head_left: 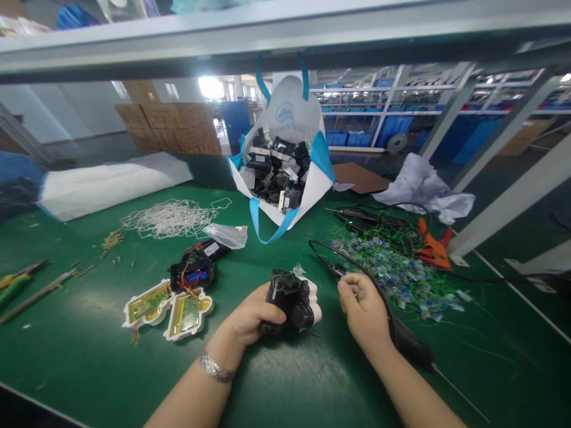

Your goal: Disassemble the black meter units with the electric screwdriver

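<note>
My left hand (256,315) is closed around a black plastic device (285,294) with a white, rounded part (313,300) on its right side. It is held just above the green bench, in front of me. To the right, my right hand (363,306) has its fingers curled round a corded electric screwdriver (413,345). The tool's cord end sticks out past the fingertips, while its long thin bit points back toward the lower right. Part of the screwdriver's body is hidden by the hand. A small screw-like piece (316,334) lies below the device.
An open white bag (312,199) full of black devices stands behind. Left lie an opened device (194,270), white housings (187,318), white cords (172,218) and pliers (18,285). At right are green wire scraps (392,267) and an orange clamp (432,246). A shelf beam (285,35) crosses overhead.
</note>
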Action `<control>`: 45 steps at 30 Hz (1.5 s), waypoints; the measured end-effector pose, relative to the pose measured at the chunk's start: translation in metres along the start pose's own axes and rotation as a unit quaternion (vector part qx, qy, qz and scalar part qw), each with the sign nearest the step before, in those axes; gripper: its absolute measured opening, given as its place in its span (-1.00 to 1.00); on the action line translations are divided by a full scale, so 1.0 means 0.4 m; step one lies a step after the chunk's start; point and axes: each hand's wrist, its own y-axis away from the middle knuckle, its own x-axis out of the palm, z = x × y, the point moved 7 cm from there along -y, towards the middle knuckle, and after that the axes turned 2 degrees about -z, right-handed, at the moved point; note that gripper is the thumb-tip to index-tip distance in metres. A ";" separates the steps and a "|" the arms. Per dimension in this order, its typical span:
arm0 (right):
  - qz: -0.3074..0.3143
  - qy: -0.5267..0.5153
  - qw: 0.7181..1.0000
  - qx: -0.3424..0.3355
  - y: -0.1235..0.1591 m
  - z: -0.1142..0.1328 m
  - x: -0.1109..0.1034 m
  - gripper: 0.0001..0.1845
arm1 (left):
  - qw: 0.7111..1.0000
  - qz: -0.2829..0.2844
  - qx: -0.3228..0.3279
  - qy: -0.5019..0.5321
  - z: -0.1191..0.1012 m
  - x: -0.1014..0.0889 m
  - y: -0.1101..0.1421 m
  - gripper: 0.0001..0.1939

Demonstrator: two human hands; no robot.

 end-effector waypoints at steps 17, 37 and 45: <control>0.258 -0.030 0.965 -0.047 0.024 0.068 0.078 -0.73 | 0.967 0.049 -0.066 -0.242 0.045 0.029 -0.001 -0.57; 0.285 0.097 0.952 -0.056 0.002 0.140 -0.038 -0.84 | 0.961 0.164 -0.053 -0.215 -0.018 0.068 0.041 -0.45; 0.047 0.222 0.974 0.011 -0.075 0.162 -0.286 -0.69 | 0.965 0.135 -0.051 -0.218 -0.014 0.048 0.030 -0.50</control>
